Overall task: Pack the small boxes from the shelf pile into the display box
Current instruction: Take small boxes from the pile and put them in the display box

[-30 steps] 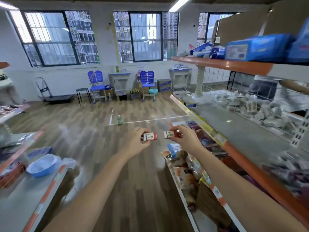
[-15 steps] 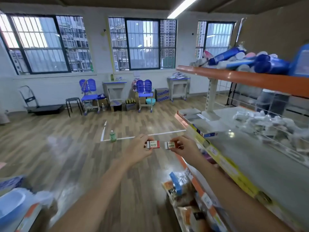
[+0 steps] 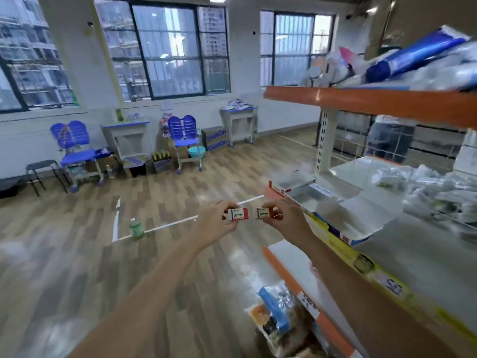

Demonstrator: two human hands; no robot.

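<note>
My left hand (image 3: 215, 224) pinches a small white box with a red end (image 3: 238, 214). My right hand (image 3: 285, 219) pinches a second small white box (image 3: 262, 213) just to the right of it. The two boxes are held end to end in the air, a small gap apart, left of the shelf's front edge. An open display box (image 3: 343, 218) with raised flaps lies on the grey shelf (image 3: 402, 254) to the right of my hands. A blurred pile of small packs (image 3: 438, 195) lies farther back on that shelf.
An orange upper shelf (image 3: 374, 102) carries blue tubes and packets. A lower shelf (image 3: 296, 270) holds bagged goods. A flat red-edged box (image 3: 291, 183) lies at the shelf's far end. A green bottle (image 3: 136, 229) stands on the wooden floor. Blue chairs and desks line the window wall.
The view has turned right and risen, bringing the shelf and display box closer. Both hands still hold their boxes side by side, as before.
</note>
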